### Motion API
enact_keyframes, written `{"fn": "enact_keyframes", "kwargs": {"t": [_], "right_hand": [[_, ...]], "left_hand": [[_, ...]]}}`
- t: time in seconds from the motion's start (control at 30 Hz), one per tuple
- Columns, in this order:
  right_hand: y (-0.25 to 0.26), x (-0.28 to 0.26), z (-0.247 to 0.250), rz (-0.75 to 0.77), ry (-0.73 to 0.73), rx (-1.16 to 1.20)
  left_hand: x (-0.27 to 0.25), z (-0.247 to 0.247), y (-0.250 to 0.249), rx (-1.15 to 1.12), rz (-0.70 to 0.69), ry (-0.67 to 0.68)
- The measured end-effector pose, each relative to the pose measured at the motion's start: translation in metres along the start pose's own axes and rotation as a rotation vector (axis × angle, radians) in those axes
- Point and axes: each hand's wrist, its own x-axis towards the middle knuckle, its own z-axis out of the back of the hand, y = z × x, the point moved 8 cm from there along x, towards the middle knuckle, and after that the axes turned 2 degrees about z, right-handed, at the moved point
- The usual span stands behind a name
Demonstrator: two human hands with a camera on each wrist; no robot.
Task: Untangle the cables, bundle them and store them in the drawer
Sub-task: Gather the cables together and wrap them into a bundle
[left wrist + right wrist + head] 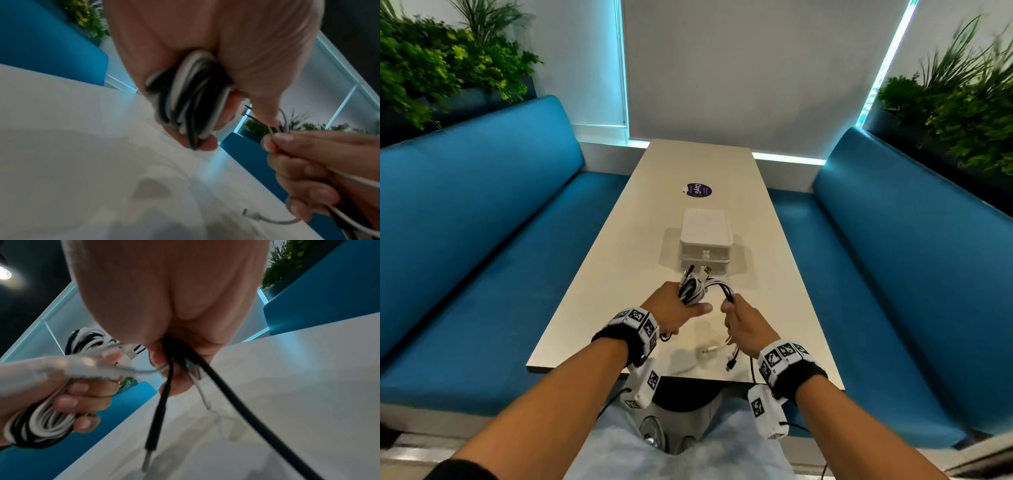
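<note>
Above the desk (619, 260), my left hand (671, 308) wraps its grip around a bundle of black and white cables (693, 289). My right hand (748, 320) squeezes the loose cable ends (164, 402), just before the closed drawer box (705, 240).

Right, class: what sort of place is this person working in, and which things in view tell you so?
Probably a booth in a café or office lounge: two facing blue padded benches, a long narrow table between them, and planters of greenery behind the seat backs.

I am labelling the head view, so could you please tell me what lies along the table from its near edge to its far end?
Loose cable ends → cable bundle held in both hands → white drawer box → purple sticker.
</note>
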Motion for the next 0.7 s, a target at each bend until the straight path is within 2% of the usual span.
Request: {"fn": "enact_keyframes", "kwargs": {"t": [0.13, 0.27, 0.4, 0.53, 0.7], "right_hand": [[0.007, 0.0, -0.01, 0.033, 0.077, -0.024], [0.021, 0.0, -0.019, 0.109, 0.129, -0.079], [0.019, -0.004, -0.021, 0.098, 0.142, 0.007], [0.015, -0.001, -0.018, 0.066, 0.131, -0.069], [0.012, -0.003, -0.02, 0.071, 0.135, -0.106]], "left_hand": [[-0.01, -0.013, -0.001, -0.099, -0.022, 0.1], [-0.014, -0.029, -0.013, -0.085, -0.159, 0.18], [-0.018, -0.028, -0.016, -0.105, -0.192, 0.235], [-0.02, -0.031, -0.014, -0.123, -0.174, 0.308], [-0.016, -0.032, -0.003, 0.04, -0.136, 0.253]]}}
